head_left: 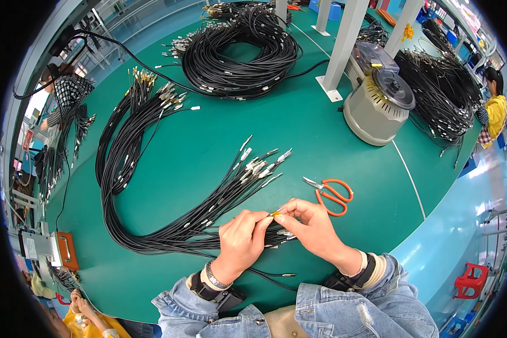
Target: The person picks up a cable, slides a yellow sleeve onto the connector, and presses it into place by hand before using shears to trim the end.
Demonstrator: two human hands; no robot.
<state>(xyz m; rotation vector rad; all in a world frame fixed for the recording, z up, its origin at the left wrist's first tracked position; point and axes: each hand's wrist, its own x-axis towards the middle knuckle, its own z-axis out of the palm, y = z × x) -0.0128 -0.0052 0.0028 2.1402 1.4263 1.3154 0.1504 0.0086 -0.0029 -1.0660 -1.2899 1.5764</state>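
Observation:
My left hand [239, 239] and my right hand [314, 230] meet over the green table, fingers pinched. Between their fingertips is a cable end with a small yellow piece [275, 214] on it; fingers hide most of it. Beneath and beyond my hands lies a bundle of thin black cables [169, 239], curving from the far left toward me. Its near ends carry metal tips and white labels [256, 169]. To the right of my right hand rest scissors [335, 196] with orange handles, blades apart.
A large cable coil [239, 53] lies at the far side. A grey round machine [377, 107] stands near a white post [343, 50]; more cables [442, 96] lie beyond it. A small device with an orange-brown panel [66, 250] sits at the left edge. Other people work around the table.

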